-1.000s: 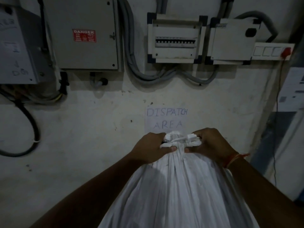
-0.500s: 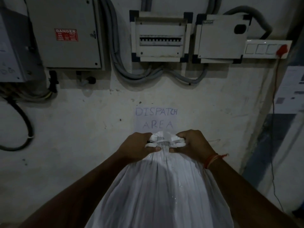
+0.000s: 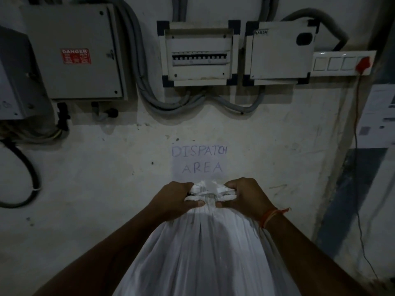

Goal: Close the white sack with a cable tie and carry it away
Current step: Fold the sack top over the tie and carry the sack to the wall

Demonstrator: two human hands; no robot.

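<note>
- Head view: a dim, scuffed, whitewashed wall (image 3: 96, 189) fills most of the frame; no floor can be made out.
- A sheet of paper (image 3: 198, 161) is fixed to the wall at centre, hand-lettered "DISPATCH AREA".
- A grey metal cabinet (image 3: 74, 52) with a red "DANGER" label (image 3: 75, 56) is mounted at upper left, beside a second grey box cut by the left edge.
- A breaker panel (image 3: 198, 54) with a row of switches is mounted at top centre, with a closed white box (image 3: 280, 54) just beside it to the right.
- A white switch plate (image 3: 337, 63) follows further right, carrying a red plug (image 3: 364, 61) from which a thin wire hangs down the wall.
- Grey conduits (image 3: 175, 103) are looped under the boxes, and a thick black cable (image 3: 27, 167) curves down at far left.
- Printed notices (image 3: 378, 116) are seen at the right edge, too blurred to read.
- The white sack (image 3: 203, 253) is seen at lower centre, directly below the paper sign, its neck gathered into tight pleats; its contents are hidden.
- A pale band is seen around the bunched neck; whether it is the cable tie cannot be told.
- The left hand (image 3: 175, 201) is clenched around the left side of the gathered neck.
- The right hand (image 3: 245, 197) is clenched around the right side, with an orange thread (image 3: 270, 216) worn on the wrist.
</note>
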